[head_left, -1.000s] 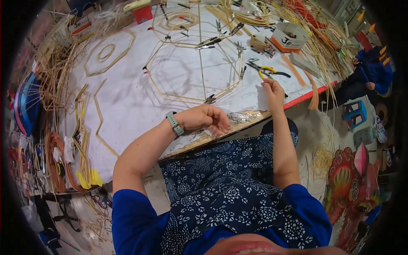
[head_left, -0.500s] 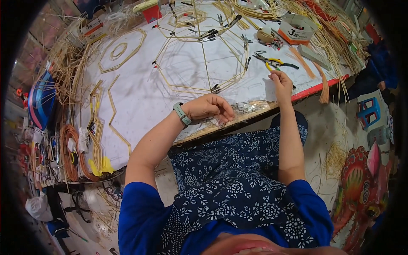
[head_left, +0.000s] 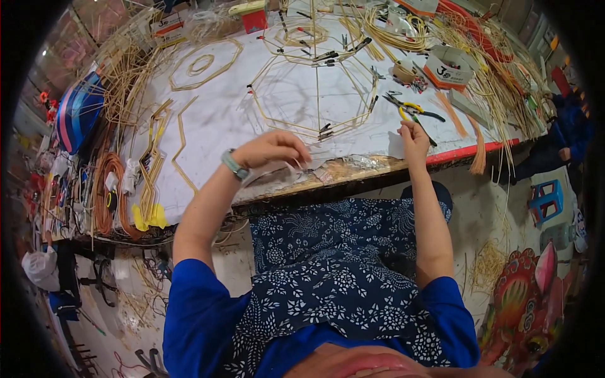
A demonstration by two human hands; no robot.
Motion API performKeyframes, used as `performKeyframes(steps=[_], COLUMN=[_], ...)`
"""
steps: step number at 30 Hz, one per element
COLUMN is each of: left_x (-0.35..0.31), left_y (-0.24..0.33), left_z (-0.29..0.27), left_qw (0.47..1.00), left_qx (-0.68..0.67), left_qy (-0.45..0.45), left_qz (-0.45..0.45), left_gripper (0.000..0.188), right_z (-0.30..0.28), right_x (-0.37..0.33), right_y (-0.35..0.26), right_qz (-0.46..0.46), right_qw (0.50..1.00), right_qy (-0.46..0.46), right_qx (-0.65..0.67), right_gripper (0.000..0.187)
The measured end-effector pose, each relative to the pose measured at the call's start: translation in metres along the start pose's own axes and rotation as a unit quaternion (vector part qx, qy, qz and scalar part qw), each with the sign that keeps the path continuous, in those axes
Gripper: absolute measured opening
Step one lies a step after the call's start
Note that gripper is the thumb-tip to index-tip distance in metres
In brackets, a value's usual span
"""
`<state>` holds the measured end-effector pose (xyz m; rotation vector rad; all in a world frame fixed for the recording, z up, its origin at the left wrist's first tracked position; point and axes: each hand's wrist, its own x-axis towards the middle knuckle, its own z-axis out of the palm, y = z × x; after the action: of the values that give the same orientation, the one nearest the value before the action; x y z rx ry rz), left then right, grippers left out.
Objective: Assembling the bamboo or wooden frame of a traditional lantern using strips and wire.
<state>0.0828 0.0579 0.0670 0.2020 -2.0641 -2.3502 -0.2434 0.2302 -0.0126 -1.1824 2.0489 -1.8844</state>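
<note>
Pliers (head_left: 413,109) lie on the table (head_left: 217,120) right of the stick frame (head_left: 317,94), nose pointing far-left, long axis diagonal; right hand (head_left: 415,146) pinched nearly closed beside them, left hand (head_left: 272,150) half-curled near the table's edge, can't tell if either grips anything.

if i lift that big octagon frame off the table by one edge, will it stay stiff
Probably not fully: the octagon frame is thin strips, so it may flex. It looks light, mostly open space. The black clips gripping it could slip.
</note>
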Motion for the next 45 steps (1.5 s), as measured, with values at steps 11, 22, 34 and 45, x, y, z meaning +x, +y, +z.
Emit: performKeyframes(steps=[11,22,34,45], left_x=[0.041,0.052,0.051,0.06], left_y=[0.032,0.042,0.019,0.004], left_z=[-0.152,-0.169,-0.1,-0.061], left_qw=[0.768,0.909,0.91,0.873], left_qx=[0.473,0.288,0.005,-0.004], left_qy=[0.409,0.289,0.393,0.461], left_qz=[0.137,0.09,0.132,0.16], left_gripper=[0.025,0.018,0.017,0.024], right_z=[0.093,0.114,0.094,0.093], right_x=[-0.052,-0.043,0.098,0.102], right_y=[-0.105,-0.103,-0.046,0.037], right_qz=[-0.083,-0.1,0.086,0.08], right_qw=[0.984,0.97,0.981,0.983], right_qy=[-0.124,-0.114,-0.175,-0.024], right_qx=[-0.096,-0.19,0.021,0.165], right_gripper=[0.038,0.032,0.036,0.026])
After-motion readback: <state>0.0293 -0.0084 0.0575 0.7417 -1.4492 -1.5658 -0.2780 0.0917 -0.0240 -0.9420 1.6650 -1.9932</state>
